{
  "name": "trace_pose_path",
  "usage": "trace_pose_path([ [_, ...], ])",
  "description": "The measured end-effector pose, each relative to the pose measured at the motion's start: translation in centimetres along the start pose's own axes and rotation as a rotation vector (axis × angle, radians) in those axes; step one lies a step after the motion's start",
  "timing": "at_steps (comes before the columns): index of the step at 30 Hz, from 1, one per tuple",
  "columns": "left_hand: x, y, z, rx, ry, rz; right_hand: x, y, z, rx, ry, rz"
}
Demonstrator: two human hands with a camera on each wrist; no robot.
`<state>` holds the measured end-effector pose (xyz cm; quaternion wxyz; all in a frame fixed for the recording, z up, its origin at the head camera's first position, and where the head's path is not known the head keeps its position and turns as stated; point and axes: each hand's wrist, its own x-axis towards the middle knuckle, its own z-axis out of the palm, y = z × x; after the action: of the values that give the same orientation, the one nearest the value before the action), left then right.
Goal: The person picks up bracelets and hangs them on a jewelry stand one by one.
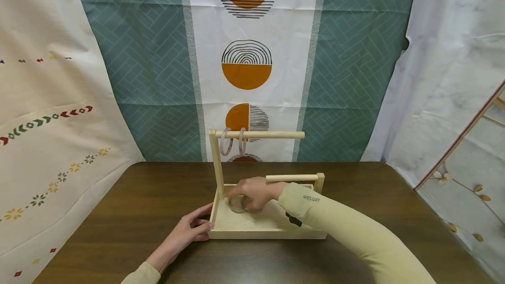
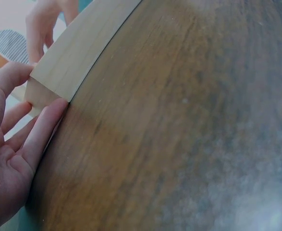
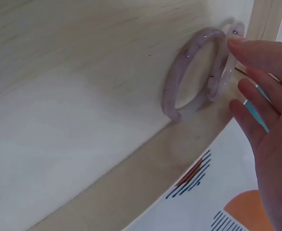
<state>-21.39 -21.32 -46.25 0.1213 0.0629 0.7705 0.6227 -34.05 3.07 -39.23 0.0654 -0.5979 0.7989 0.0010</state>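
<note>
Bangles (image 1: 222, 144), two of them, hang on the upper bar (image 1: 276, 135) of a wooden stand in the head view, near its post (image 1: 216, 163). Below, we see another bangle (image 1: 236, 211) inside the tray (image 1: 268, 234), under the right hand (image 1: 257, 191). The left hand (image 1: 188, 230) is at the tray's left end, on the brown table (image 1: 165, 187).

From the left wrist, we see that hand's fingers parted and fairly straight, their tips resting against the tray's corner.

From the right wrist, we see two pale purplish bangles tilted in the tray by its wall. The right fingers are spread, one tip overlapping a bangle's rim; whether they grip it, we cannot tell.
</note>
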Motion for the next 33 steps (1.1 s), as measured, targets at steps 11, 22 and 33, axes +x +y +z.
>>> trace_pose_path([
  [11,0.01,-0.05,0.03,-0.004,0.0,-0.001,0.19,-0.01,0.37,0.031,-0.046,0.112],
  [22,-0.05,-0.07,0.02,-0.002,0.005,0.004,0.57,-0.01,0.38,0.063,-0.083,0.145],
  [33,-0.04,-0.06,-0.01,-0.001,0.008,0.0,0.88,0.07,0.73,0.047,-0.084,0.099],
])
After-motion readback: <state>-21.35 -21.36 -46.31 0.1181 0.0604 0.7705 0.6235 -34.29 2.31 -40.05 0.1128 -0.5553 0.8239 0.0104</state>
